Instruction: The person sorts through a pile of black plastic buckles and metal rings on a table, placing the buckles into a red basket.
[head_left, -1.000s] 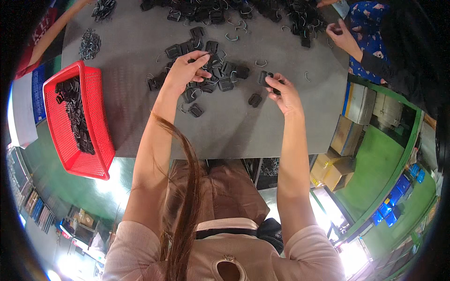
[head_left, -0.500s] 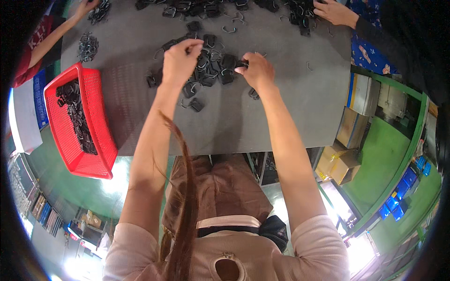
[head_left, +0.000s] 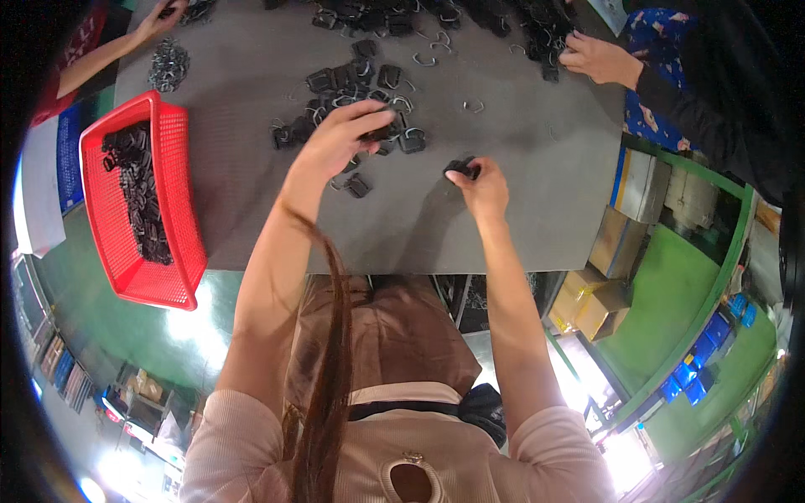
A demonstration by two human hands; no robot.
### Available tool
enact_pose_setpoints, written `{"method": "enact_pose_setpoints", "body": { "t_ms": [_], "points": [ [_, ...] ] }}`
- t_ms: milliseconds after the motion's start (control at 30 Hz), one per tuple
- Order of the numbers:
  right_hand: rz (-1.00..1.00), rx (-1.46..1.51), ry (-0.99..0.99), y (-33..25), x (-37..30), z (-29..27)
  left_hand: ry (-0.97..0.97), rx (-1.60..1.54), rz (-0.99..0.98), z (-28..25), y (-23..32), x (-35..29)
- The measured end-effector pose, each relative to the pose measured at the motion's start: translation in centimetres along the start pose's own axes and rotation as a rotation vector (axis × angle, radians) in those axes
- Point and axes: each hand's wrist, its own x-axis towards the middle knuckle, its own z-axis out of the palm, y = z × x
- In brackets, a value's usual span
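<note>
Pinching a small black buckle [head_left: 459, 169] between thumb and fingers, the right hand [head_left: 485, 189] hides part of it, just above or on the grey table [head_left: 537, 201], to the right of the central pile [head_left: 335, 80]. The left hand [head_left: 340, 138] is curled over the pile's near side, covering some buckles; a dark piece shows between its thumb and fingers, but whether it is gripped I cannot tell. The far heap [head_left: 369, 18] is cut off by the upper edge.

The pile's buckles overlap too much to count. One buckle lies at its near edge, and one loose metal hook [head_left: 480, 108] lies to its right. Two other people's hands are partly in view: one far left [head_left: 159, 18], one far right [head_left: 599, 60].

One red basket [head_left: 183, 168] of black pieces stands at the left, a metal cluster [head_left: 168, 64] beyond it. A long lock of hair [head_left: 335, 352] hangs across part of the brown trousers [head_left: 402, 327].
</note>
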Motion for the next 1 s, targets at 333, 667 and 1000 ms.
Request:
{"method": "enact_pose_setpoints", "body": {
  "t_ms": [333, 667, 1000],
  "points": [
    [-0.243, 0.883, -1.048, -21.7, -3.6, 3.1, 0.716, -0.116, 0.458, -16.0, 5.0, -17.9],
    [-1.005, 0.432, -0.523, -38.1, -14.8, 14.3, 1.178, 0.985, 0.000, -24.5, -0.6, -20.2],
    [-0.405, 0.025, 0.228, -21.5, 7.9, 6.2, 0.969, 1.243, 0.746, -12.0, 4.7, -7.5]
  ]
}}
